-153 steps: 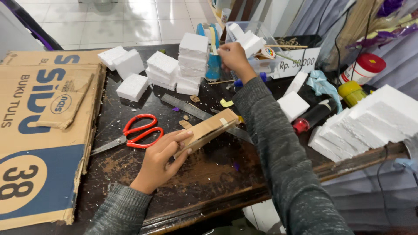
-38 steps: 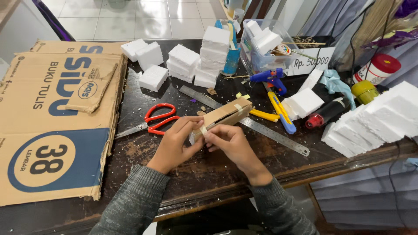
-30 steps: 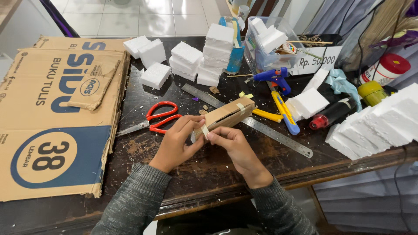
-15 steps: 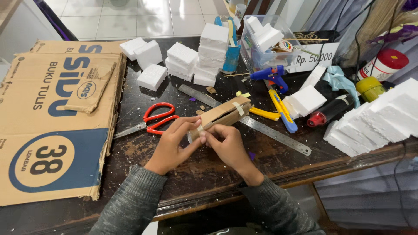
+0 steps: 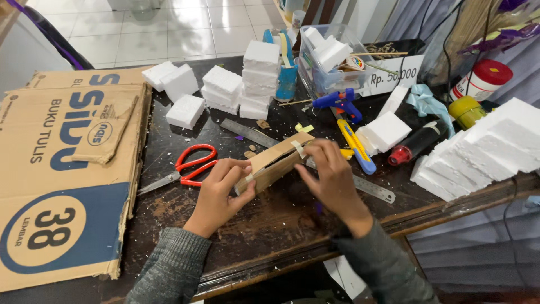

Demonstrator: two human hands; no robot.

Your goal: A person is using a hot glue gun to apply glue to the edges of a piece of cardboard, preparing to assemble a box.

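Observation:
A small brown cardboard box, long and taped at its seams, is held just above the dark wooden table. My left hand grips its near left end. My right hand covers its right end, fingers pressed on a strip of pale tape there. Red-handled scissors lie left of the left hand. A metal ruler runs under the box toward the right. A yellow and blue utility knife lies just beyond my right hand.
A flattened cardboard carton covers the table's left side. White foam blocks are stacked at the back and along the right edge. A blue glue gun, a clear plastic bin, a black bottle and jars crowd the far right.
My right hand slid from the near middle of the box to its right end. Five seconds ago that hand was reaching to the back of the table while the left held the box alone.

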